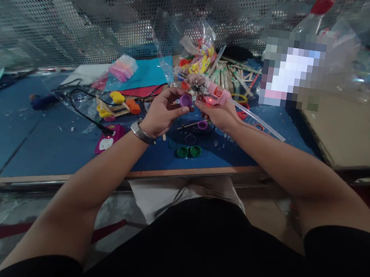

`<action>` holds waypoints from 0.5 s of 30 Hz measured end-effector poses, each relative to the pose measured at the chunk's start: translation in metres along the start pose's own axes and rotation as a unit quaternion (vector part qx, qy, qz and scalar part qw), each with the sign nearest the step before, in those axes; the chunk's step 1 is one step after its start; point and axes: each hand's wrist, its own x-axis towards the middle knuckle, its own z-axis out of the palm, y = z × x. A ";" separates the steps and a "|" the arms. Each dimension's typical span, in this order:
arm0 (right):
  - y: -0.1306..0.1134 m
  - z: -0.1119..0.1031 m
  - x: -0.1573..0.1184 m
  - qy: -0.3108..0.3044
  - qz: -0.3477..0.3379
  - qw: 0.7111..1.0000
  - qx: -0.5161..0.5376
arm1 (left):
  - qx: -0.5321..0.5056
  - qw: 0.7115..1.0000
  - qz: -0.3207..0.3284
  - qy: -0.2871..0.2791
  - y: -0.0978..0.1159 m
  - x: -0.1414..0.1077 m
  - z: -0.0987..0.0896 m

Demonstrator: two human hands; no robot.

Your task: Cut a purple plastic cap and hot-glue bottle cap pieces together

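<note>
Black shirt (210, 252) lies nearest. Left of the gun (217, 96), the left hand (163, 113) pinches the cup (185, 101); the right hand (218, 115) clamps the gun, whose heat could burn the left if it slips.

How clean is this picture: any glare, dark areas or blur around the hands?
Head view throughout: black shirt nearly featureless; clear bag glinting; pixelated blocks masking parts of the upper left and upper right; left hand, right hand, purple cap and pink glue gun slightly soft but recognisable.
</note>
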 end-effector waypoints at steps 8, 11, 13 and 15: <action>-0.001 -0.003 0.000 -0.005 0.002 1.000 0.000 | 0.020 1.000 0.006 0.001 0.001 0.000 0.000; -0.005 0.000 -0.002 -0.022 0.003 1.000 0.014 | 0.037 0.999 0.005 0.014 0.001 0.000 0.000; -0.005 0.002 -0.002 -0.022 -0.002 1.000 0.017 | 0.041 0.999 0.008 0.013 0.000 0.000 0.000; -0.004 0.004 -0.001 -0.020 -0.006 1.000 0.019 | 0.040 0.999 0.013 0.006 0.000 0.000 0.000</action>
